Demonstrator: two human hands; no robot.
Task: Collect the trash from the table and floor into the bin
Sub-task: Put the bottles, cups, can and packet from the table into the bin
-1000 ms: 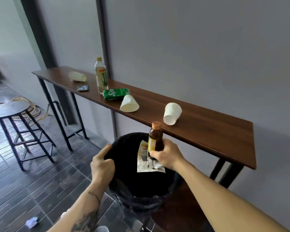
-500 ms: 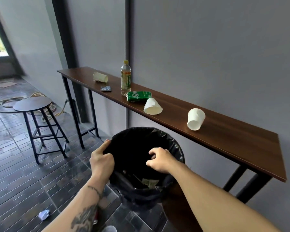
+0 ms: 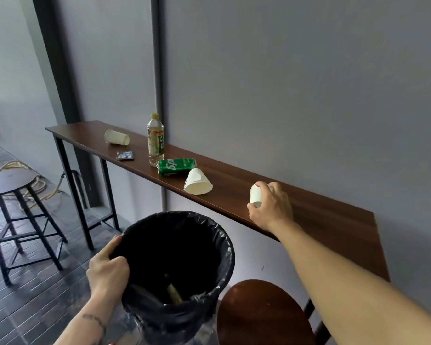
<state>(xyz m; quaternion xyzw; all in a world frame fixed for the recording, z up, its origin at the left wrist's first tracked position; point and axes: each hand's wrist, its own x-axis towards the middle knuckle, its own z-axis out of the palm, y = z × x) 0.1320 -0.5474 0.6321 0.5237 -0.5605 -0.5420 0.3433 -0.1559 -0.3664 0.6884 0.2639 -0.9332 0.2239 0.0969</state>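
My left hand point(image 3: 107, 270) grips the rim of the bin point(image 3: 224, 247), lined with a black bag; a brown bottle point(image 3: 174, 292) lies inside. My right hand point(image 3: 271, 207) is closed around a white paper cup point(image 3: 256, 195) on the narrow wooden table point(image 3: 321, 220). Farther left on the table lie a crushed white cup point(image 3: 198, 182), a green can point(image 3: 176, 166) on its side, an upright plastic bottle point(image 3: 155, 140), a small dark wrapper point(image 3: 125, 155) and another tipped cup point(image 3: 116, 137).
A brown round stool point(image 3: 261, 314) stands just right of the bin, under my right arm. A black stool point(image 3: 8, 180) is at the left, with coiled hose point(image 3: 23, 168) behind it. A grey wall runs behind the table.
My right hand let the brown bottle and wrapper drop into the bin, then reached right to the table and closed on the white cup. The view shifted.
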